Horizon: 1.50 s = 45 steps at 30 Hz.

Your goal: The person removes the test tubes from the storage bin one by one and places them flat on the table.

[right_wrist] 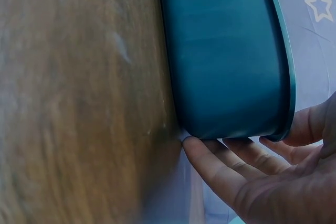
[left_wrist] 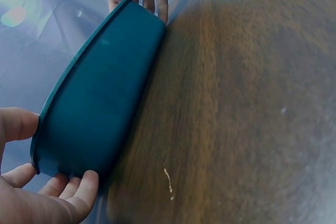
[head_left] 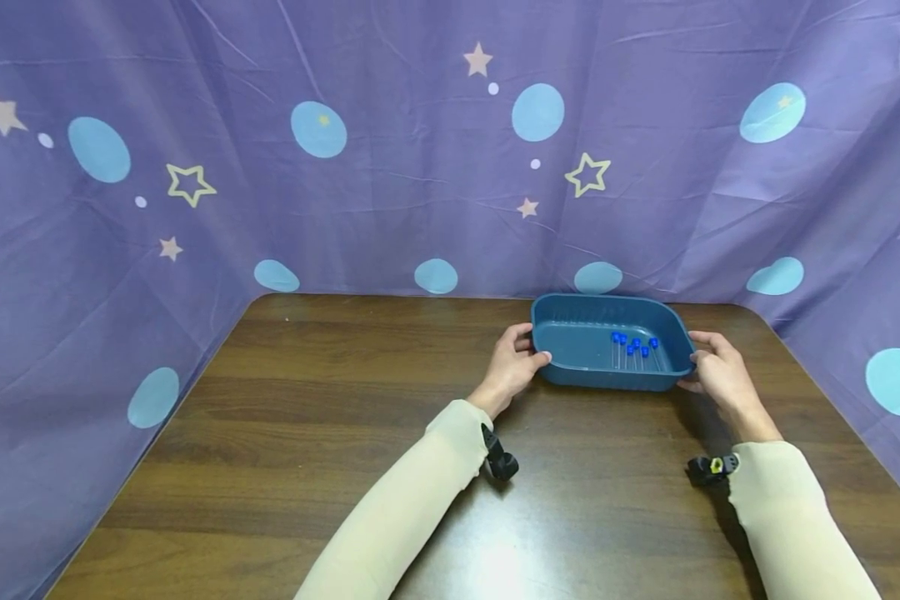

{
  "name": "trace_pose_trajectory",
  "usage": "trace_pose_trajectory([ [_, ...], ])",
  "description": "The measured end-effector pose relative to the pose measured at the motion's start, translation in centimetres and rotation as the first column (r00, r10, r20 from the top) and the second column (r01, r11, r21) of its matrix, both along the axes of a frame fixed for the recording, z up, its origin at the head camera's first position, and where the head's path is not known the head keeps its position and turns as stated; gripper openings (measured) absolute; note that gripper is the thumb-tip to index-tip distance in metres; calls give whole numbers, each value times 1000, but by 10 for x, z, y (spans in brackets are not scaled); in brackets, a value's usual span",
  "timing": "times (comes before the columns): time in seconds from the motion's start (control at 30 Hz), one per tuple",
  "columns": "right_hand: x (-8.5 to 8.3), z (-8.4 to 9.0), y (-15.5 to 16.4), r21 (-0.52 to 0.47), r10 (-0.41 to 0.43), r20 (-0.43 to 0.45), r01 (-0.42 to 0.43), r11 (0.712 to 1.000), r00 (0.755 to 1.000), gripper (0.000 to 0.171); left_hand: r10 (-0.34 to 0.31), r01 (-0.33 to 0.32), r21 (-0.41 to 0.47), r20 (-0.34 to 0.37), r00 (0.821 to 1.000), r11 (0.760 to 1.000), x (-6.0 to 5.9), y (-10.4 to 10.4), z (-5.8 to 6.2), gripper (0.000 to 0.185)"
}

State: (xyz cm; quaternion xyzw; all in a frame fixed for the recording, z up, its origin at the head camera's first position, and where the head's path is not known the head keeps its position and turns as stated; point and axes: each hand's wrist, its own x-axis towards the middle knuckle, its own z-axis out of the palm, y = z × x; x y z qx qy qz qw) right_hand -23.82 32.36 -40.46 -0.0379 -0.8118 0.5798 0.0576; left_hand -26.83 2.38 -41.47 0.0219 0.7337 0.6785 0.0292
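A teal plastic tray (head_left: 570, 343) is seen at the far right of a dark wood table (head_left: 330, 433), close to the back edge. It is held at both short ends. The left hand (head_left: 512, 364) is curled round the left end: the thumb is laid over the rim, the fingers are tucked under and against the wall, as shown in the left wrist view (left_wrist: 47, 198). The right hand (head_left: 720, 372) is wrapped round the right end the same way; in the right wrist view its fingers (right_wrist: 226, 166) are seen touching the base corner, the thumb up by the rim. Whether the tray is resting on the table or is slightly raised cannot be told.

Inside the tray, a small cluster of thin clear stems with blue caps (head_left: 634, 345) is lying toward the right half of the floor. A ribbed strip is moulded along the far inner wall. No brand, label or readable writing is found on the tray.

Cream sleeves (head_left: 405, 508) are worn on both arms, with a small black camera unit strapped at each wrist (head_left: 501, 461). The table is backed by a purple cloth (head_left: 390, 167) printed with pale blue discs and cream stars; no text is printed on it.
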Motion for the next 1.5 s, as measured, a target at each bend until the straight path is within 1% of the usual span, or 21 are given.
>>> trace_pose_trajectory([
  [0.07,0,0,-1,-16,-13,7,13,1000,1000,49,0,0,0,1,1000,1000,0,-1,0,60],
  [0.27,0,0,-2,-9,-7,5,7,1000,1000,48,-1,1,2,-3,1000,1000,1,-3,-1,60],
  [0.3,0,0,-3,7,11,-1,-11,1000,1000,49,-1,1,4,-4,1000,1000,0,-3,-1,60],
  [0.43,0,1,-3,-4,23,7,-23,1000,1000,49,4,-4,10,-3,1000,1000,1,-5,-1,60],
  [0.47,-3,-4,0,-9,24,0,-24,1000,1000,49,4,-4,11,-1,1000,1000,1,-5,-1,60],
  [0.53,-3,-4,0,-11,28,1,-28,1000,1000,50,6,-6,14,0,1000,1000,1,-6,-1,60],
  [0.57,-3,-5,0,-10,16,6,-16,1000,1000,50,4,-4,14,0,1000,1000,1,-6,-1,60],
  [0.67,-2,-4,0,-3,14,1,-14,1000,1000,50,4,-4,17,5,1000,1000,1,-6,-1,61],
  [0.7,1,1,-4,2,16,10,-16,1000,1000,50,4,-4,16,7,1000,1000,1,-6,-1,61],
  [1.0,-2,-1,-7,-16,43,-1,-43,999,999,50,1,-1,22,16,1000,1000,3,-12,1,61],
  [1.13,-6,-6,-6,-8,30,4,-30,1000,1000,50,1,-1,16,29,1000,1000,4,-14,1,61],
  [1.2,-7,-9,-7,-20,4,19,-3,1000,1000,49,1,-2,12,32,999,1000,4,-16,1,61],
  [1.37,-4,-6,-11,-31,20,-1,-20,999,1000,49,2,-3,21,24,1000,1000,4,-18,1,61],
  [1.43,-2,-4,-12,-16,48,-20,-49,999,999,49,2,-2,23,19,1000,1000,4,-18,1,61],
  [1.5,-2,-2,-12,-22,46,-19,-47,999,999,49,1,-1,20,12,1000,1000,4,-18,2,61],
])
